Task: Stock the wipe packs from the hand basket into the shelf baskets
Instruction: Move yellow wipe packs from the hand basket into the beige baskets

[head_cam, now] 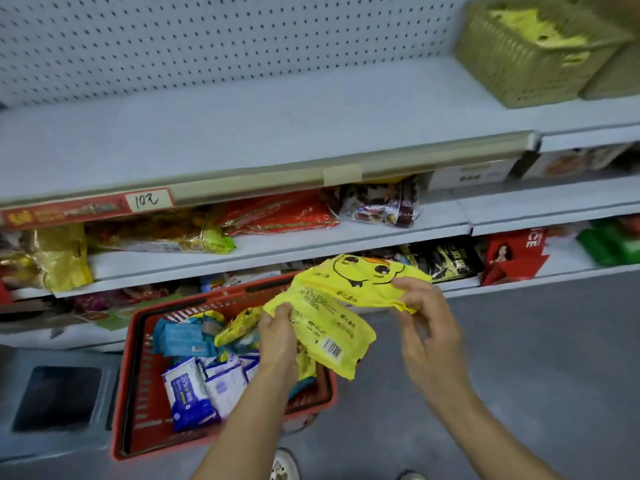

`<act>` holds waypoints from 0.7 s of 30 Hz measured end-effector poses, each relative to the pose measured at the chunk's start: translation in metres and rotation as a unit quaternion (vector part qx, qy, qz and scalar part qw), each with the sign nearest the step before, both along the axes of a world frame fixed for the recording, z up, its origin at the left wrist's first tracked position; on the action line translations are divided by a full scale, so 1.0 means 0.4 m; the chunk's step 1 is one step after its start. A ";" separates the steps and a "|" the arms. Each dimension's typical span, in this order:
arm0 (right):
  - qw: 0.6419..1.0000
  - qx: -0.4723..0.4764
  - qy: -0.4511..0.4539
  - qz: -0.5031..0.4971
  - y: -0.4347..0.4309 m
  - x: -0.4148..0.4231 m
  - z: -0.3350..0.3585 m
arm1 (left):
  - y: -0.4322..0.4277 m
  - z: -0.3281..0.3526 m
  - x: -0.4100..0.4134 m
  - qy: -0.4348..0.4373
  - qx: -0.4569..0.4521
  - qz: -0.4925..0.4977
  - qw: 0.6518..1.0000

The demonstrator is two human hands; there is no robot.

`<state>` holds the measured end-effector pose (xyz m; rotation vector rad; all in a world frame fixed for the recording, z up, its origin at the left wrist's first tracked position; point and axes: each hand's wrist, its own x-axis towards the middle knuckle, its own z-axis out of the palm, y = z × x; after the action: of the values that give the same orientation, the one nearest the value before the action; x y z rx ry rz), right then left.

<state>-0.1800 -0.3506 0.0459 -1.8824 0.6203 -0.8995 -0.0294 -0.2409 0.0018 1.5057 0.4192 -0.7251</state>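
Between the hands, two yellow packs touch: left hand (277, 336) grips barcode-side pack (334, 336), right hand (426, 308) pinches smiley pack (367, 273); red basket (221, 297) below left hand.

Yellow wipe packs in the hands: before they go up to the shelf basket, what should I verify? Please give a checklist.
1. Left hand grips lower yellow pack: ok.
2. Right hand pinches upper yellow pack: ok.
3. Green shelf basket holds matching yellow packs: ok.
4. Free room in that basket: cannot tell.
5. Hand basket emptied: not ok, blue and white packs lie inside.
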 end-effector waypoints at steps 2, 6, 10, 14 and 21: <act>0.999 -0.038 0.005 0.031 -0.046 -0.064 0.034 | -0.077 0.067 -0.053 0.019 -0.054 0.014 0.998; 0.997 -0.068 0.014 0.038 -0.143 -0.201 0.091 | -0.198 0.163 -0.160 0.068 -0.181 -0.014 0.981; 0.988 -0.131 0.051 0.068 -0.236 -0.310 0.149 | -0.304 0.232 -0.262 0.072 -0.208 -0.113 0.969; 0.997 -0.057 0.001 0.044 -0.345 -0.387 0.191 | -0.412 0.279 -0.315 0.014 -0.140 -0.061 0.988; 0.989 0.010 0.136 -0.057 -0.584 -0.357 0.294 | -0.607 0.359 -0.327 -0.199 -0.111 -0.149 0.962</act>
<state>-0.3226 -0.5841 0.1635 -1.9836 0.9066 -0.7079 -0.1604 -0.4837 0.1455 1.4697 -0.1933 -0.6546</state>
